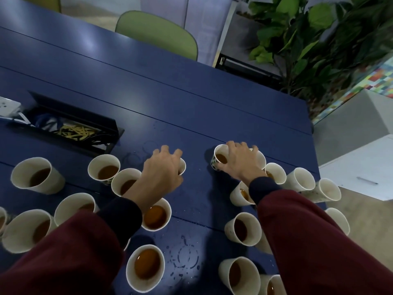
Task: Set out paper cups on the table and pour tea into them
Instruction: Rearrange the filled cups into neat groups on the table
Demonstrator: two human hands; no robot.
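Several white paper cups stand on the dark blue table (pixel 191 107), most holding brown tea. My left hand (pixel 162 171) reaches over one cup (pixel 182 166) from above, fingers curled around its rim, and hides most of it. My right hand (pixel 240 160) grips from above a tea-filled cup (pixel 219 158) with a patterned side. Another cup (pixel 260 159) stands right behind that hand. More filled cups sit near me, such as one cup (pixel 145 268) at the front and another (pixel 243 228) on the right.
An open black cable box (pixel 70 126) with wires is sunk into the table at the left. Water rings and drops (pixel 185 256) mark the table near me. A green chair (pixel 157 33) stands beyond the far edge; plants (pixel 308 39) and a white cabinet (pixel 361 167) are at the right.
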